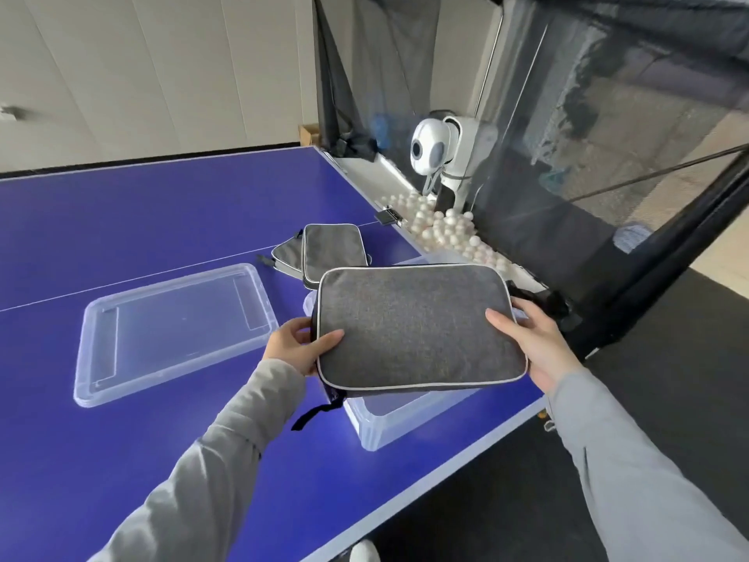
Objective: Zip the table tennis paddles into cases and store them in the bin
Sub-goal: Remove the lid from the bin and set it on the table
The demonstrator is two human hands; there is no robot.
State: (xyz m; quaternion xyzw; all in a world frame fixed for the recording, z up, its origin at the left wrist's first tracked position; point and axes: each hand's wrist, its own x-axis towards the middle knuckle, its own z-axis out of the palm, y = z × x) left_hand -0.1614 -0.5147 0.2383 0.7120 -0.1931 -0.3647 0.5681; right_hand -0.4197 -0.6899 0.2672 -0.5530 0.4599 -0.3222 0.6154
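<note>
Both hands, left hand [298, 342] and right hand [531, 338], pinch the grey case [417, 326] by its ends, above the clear bin [389, 419]. Risk: dangling strap [314, 413] snags the rim, case lands crooked.

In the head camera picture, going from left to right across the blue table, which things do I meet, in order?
Clear bin lid → left hand → grey case held in both hands → right hand → black net frame.

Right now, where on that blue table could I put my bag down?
Bare blue table lies beyond the clear lid, and nearer you below it. It is crowded around the bin, the held case and the two spare cases.
</note>
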